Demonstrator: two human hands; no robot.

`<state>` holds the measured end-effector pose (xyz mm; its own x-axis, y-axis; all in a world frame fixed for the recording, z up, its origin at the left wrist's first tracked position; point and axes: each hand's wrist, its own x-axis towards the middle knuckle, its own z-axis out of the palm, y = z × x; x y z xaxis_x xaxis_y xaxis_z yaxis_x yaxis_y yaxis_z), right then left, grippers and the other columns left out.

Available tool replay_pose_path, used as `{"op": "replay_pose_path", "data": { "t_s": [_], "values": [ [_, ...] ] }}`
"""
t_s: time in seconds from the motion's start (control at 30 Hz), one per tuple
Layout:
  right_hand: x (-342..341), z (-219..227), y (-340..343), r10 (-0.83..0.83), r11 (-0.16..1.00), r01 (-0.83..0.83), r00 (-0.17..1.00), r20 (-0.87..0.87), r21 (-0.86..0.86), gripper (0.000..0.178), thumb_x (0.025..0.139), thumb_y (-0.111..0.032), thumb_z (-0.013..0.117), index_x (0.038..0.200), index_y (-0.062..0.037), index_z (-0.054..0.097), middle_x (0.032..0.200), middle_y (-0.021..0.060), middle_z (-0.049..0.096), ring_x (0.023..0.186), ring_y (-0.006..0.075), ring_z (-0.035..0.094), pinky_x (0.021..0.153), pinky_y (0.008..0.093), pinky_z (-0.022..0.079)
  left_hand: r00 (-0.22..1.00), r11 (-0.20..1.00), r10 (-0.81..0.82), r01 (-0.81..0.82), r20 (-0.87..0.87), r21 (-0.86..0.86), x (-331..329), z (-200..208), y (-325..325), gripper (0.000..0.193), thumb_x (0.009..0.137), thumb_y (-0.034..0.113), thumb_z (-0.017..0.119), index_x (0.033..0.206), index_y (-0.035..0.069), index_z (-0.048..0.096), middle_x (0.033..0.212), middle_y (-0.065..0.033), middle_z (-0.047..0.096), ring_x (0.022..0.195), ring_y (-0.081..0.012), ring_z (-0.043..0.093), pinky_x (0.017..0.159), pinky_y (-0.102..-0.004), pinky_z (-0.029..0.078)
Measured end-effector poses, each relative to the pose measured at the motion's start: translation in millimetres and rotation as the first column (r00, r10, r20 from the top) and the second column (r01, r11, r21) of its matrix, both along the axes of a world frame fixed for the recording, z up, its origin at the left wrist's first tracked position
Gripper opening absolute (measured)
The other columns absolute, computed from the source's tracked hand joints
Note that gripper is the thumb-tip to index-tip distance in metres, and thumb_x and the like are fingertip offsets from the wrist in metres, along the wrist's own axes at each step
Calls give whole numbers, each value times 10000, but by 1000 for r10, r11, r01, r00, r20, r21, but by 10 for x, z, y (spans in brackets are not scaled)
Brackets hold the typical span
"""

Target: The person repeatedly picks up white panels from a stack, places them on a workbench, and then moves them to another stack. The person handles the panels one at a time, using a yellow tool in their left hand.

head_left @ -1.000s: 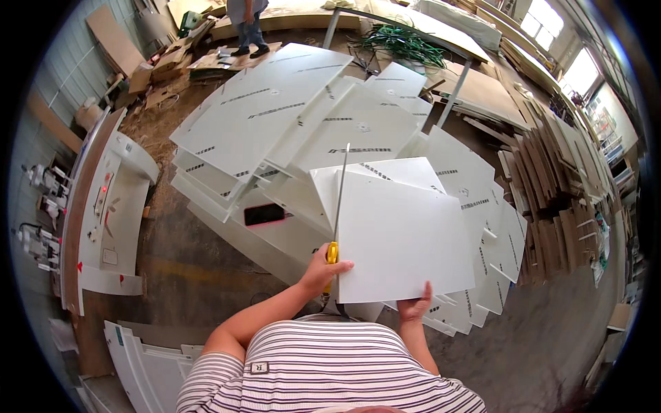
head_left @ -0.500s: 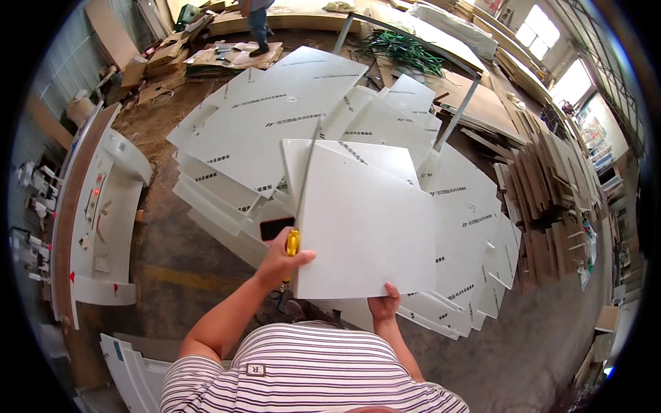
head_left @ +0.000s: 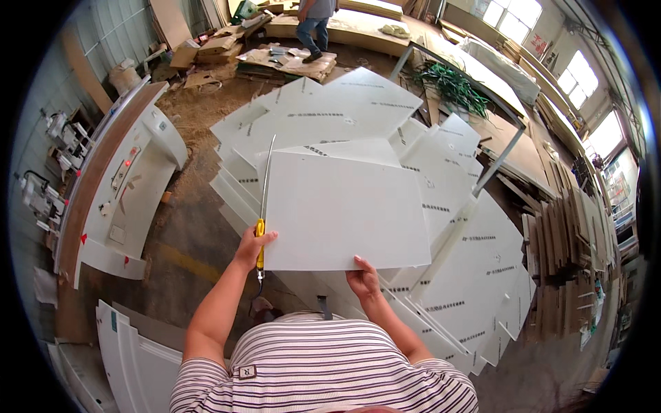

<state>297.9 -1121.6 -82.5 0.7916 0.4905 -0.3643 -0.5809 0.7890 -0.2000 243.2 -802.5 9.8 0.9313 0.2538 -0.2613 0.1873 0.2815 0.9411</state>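
Observation:
A plain white rectangular panel (head_left: 348, 213) is raised in front of me, its broad face toward me, over the pile of panels. My left hand (head_left: 252, 248) is closed round the yellow handle of an air blow gun (head_left: 260, 237), with the thumb over the panel's left edge. The gun's long thin metal tube runs up along that edge, and a dark hose hangs from its lower fitting. My right hand (head_left: 363, 279) grips the panel's near edge, thumb on the face and fingers underneath. Beneath it spreads a heap of printed white panels (head_left: 475, 275).
On the left stands a long bench (head_left: 103, 165) with white curved parts. A metal frame (head_left: 499, 162) rises behind the heap, near green strapping (head_left: 454, 86). Brown boards (head_left: 561, 234) are stacked at right. Another person (head_left: 315, 27) is at the far side.
The white panel and both hands have shifted left, and the panel now lies more level. My view has turned, so surroundings appear farther right. The dark phone-like object is no longer visible.

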Motion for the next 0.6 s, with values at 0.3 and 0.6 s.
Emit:
{"op": "replay_pose_path", "data": {
  "t_s": [0.3,0.6],
  "values": [
    [865,263,1830,-103,945,77,992,-66,-317,189,880,-155,622,1018,-35,573,994,99,631,905,282,637,803,414,582,992,755,-36,-54,124,654,473,-79,2022,243,904,163,579,1091,10,571,828,-70,644,748,-128,599,708,-282,499],
    [1047,66,1974,-266,834,381,912,314,-400,166,861,-181,602,974,-61,620,992,101,665,891,233,649,784,372,549,955,944,91,7,-284,329,-2427,-166,3138,266,899,88,562,1147,-7,558,818,-61,654,718,-101,613,692,-251,510]
  ]
}}
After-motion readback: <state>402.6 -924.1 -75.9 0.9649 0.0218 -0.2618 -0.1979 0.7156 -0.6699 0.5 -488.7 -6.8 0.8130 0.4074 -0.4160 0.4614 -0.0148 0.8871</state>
